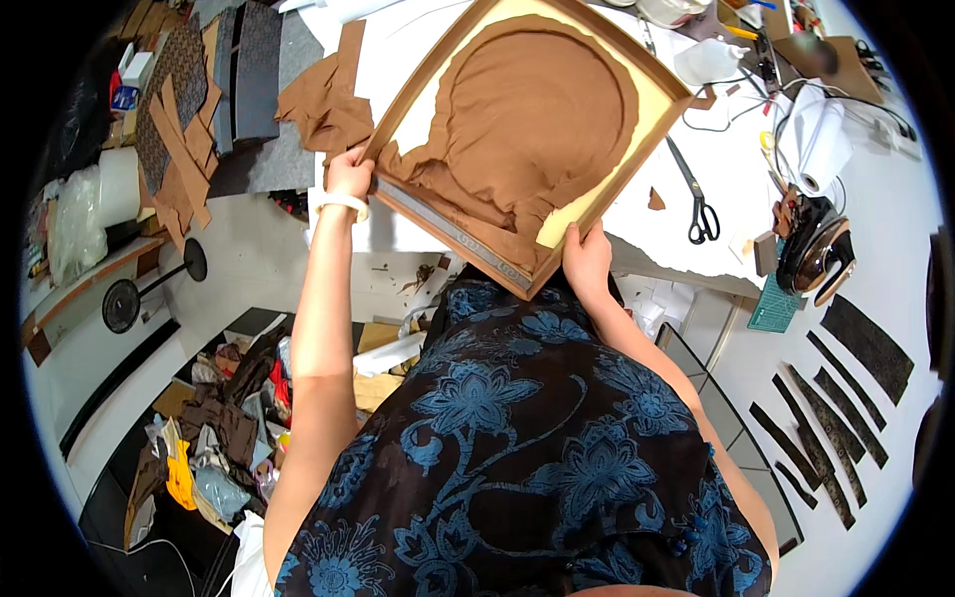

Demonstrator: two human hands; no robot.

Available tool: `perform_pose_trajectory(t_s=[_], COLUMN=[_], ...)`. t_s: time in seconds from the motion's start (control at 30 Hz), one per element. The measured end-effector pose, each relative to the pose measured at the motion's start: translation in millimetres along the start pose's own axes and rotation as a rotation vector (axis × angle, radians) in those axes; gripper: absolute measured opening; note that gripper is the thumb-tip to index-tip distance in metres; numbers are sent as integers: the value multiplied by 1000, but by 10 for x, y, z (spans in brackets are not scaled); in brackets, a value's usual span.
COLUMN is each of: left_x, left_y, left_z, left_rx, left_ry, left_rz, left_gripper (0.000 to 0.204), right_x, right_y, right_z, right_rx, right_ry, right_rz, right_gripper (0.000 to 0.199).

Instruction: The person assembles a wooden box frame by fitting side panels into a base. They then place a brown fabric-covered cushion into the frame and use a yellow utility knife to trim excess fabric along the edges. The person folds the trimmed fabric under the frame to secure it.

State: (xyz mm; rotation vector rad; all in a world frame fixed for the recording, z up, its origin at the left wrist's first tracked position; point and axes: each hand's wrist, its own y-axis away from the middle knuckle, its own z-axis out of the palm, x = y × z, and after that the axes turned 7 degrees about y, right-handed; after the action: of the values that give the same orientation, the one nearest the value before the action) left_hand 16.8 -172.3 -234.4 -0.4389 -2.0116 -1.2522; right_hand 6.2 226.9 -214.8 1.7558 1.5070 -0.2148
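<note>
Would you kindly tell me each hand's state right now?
Left hand: closed, holding the brown tray at its left corner.
Right hand: closed, holding the same tray's right side.

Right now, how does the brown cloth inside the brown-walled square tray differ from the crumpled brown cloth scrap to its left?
Spread: the brown cloth in the tray covers a broad, rounded area; the crumpled brown scrap lies bunched.
Size: the tray cloth looks larger in view, the scrap smaller.
Place: the tray cloth sits inside the brown-walled square tray, held by both hands; the scrap lies outside, untouched.
Shared: brown, wrinkled.
</note>
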Motion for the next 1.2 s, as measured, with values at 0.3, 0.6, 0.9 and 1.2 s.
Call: perform_pose_trajectory(t_s=[0.3,0.6,0.9,1.2], left_x=[-391,-381,-260,-341], left_y=[1088,998,455,478], left_z=[1345,1156,446,570], left_rx=[493,546,167,258], left_ry=[254,-22,68,3], left_rz=[79,149,381,326], left_gripper=[128,96,86,88], right_x=[112,-15,335,-359], right_y=[-1089,-2129,-758,-513], right_z=[-1150,-1434,-1408,-875], right_rx=[529,342,263,357], right_ry=[305,341,367,289], right_rz=[-297,-259,-205,-611], right_gripper=[37,37,22,28])
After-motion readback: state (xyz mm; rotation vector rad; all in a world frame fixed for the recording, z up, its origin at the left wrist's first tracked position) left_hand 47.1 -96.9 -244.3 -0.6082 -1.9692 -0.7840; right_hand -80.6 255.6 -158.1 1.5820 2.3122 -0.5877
